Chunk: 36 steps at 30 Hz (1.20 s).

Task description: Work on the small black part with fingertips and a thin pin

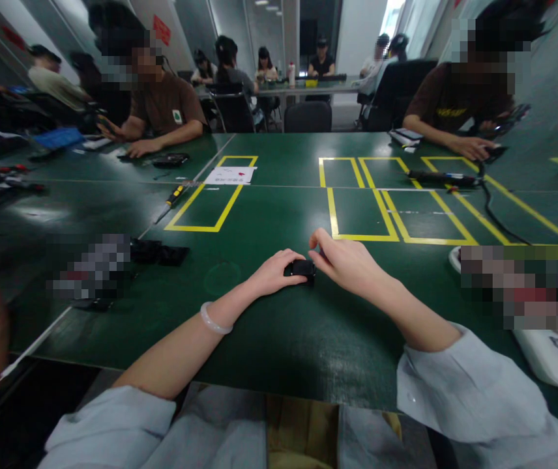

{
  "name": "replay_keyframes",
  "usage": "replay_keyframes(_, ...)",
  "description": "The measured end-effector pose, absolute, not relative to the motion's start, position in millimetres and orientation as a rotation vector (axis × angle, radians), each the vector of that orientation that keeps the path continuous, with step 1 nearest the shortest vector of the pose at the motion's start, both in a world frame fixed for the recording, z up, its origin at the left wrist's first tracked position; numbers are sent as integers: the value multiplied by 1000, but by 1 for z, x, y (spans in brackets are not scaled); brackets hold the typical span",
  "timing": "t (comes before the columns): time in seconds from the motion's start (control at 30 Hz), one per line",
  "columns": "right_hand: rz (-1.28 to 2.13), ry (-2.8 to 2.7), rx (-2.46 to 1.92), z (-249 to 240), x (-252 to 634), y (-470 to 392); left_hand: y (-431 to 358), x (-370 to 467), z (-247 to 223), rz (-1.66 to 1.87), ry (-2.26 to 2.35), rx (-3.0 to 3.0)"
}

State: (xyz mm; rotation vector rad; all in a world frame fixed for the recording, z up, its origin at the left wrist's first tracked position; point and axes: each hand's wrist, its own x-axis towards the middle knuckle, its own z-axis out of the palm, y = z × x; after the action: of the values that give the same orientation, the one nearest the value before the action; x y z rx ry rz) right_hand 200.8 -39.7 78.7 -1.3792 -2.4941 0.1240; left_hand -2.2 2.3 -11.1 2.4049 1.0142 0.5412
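A small black block-shaped object rests on the green table in front of me; its exact kind is too small to tell. My left hand is wrapped around its left end, thumb along the near side and fingers over the far side. Just beside the right end is my right hand, with index finger bent and thumb apart from it, and no object visible between them. Whether the right thumb touches the black object I cannot tell.
Yellow tape rectangles mark the green table. A yellow-black screwdriver and white paper lie left of centre. Black pouches sit nearer left. A corded black tool and white case are right. Co-workers sit opposite.
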Motion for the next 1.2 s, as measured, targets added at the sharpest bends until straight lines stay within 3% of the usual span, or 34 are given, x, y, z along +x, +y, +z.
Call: replay_keyframes(1.2,30,-2526,-1488,81,202,-39,1,-2,-8,511,1017,2378)
